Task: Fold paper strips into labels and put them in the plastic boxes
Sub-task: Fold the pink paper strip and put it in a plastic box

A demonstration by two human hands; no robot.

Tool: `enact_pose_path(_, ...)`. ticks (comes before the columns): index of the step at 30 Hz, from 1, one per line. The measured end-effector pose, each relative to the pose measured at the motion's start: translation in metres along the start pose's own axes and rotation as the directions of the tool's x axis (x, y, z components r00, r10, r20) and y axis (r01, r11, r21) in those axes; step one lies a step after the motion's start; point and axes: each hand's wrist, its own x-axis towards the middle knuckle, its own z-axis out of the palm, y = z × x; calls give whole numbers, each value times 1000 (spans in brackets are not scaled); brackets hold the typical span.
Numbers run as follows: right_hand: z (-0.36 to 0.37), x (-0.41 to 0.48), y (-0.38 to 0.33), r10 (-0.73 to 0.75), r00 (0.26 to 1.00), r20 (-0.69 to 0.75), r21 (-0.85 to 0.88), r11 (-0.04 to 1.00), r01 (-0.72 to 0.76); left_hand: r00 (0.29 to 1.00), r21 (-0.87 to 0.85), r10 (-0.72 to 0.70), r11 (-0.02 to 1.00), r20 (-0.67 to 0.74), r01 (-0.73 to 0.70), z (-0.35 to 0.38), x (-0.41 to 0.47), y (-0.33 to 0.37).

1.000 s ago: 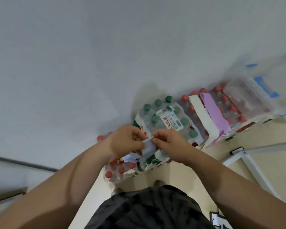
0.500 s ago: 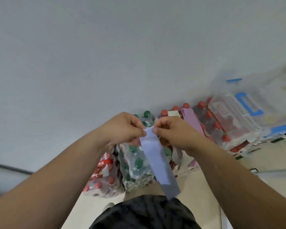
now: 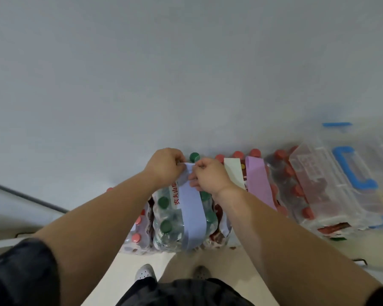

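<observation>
Far left, against the pale wall: shrink-wrapped pack of clear bottles with pink-red caps [image 3: 135, 231]. Just beside it, shrink-wrapped pack of clear bottles with dark green caps [image 3: 164, 219], with a white band printed in red characters, 农夫山 readable, the rest hidden behind the strip.

Above this pack, left grip [image 3: 164, 167], a bare hand, fingers curled and clamped on the top end of a long pale blue paper strip [image 3: 191, 208]. Rest of the strip hanging down from the pinch toward the wearer, in front of the green-capped pack.

Right grip [image 3: 208, 176], also a bare hand, close beside the left one, pinching the same top end from the other side.

Further right, cream paper strip [image 3: 233, 173] and lilac paper strip [image 3: 258, 184] side by side over a pack of red-capped bottles [image 3: 290, 186].

Far right, clear plastic box with blue handle [image 3: 318, 168], print on it too blurred to read.
</observation>
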Motion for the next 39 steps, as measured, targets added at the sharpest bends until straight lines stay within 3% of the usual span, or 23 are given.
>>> enact_pose_path(4, 2, 21, -4, 9, 1000, -9, 23, 1000, -9, 1000, 64, 27, 998, -11, -26, -3, 20, -3)
enact_pose_path(9, 7, 35, 5, 76, 997, -16, 23, 997, -76, 989, 266, 49, 960, 137, -84, 8, 28, -11)
enact_pose_path(12, 8, 33, 8, 42, 998, -39, 30, 999, -41, 991, 267, 116, 955, 71, -131, 17, 30, -19)
enact_pose_path(15, 10, 28, 15, -27, 999, -31, -73, 997, 25, 981, 288, 195, 939, 10, -189, 20, 27, -25)
enact_pose_path(20, 17, 21, 14, -89, 994, -60, -227, 971, 73, 956, 465, 277, 837, 96, -289, 21, 21, -35)
enact_pose_path(23, 16, 16, 11, -87, 994, -59, -188, 979, 74, 952, 455, 292, 839, 85, -298, 21, 20, -40)
enact_pose_path(27, 0, -6, 16, -79, 983, -168, -122, 991, 59, 940, 432, 336, 840, 64, -329, 17, 17, -37)
enact_pose_path(34, -67, -47, 49, -127, 884, -449, -265, 964, 4, 901, 332, 421, 840, 102, -430, 18, -4, -9)
enact_pose_path(39, -114, -40, 58, -125, 839, -530, -313, 948, -57, 871, 229, 478, 841, 111, -490, 40, 5, 35)
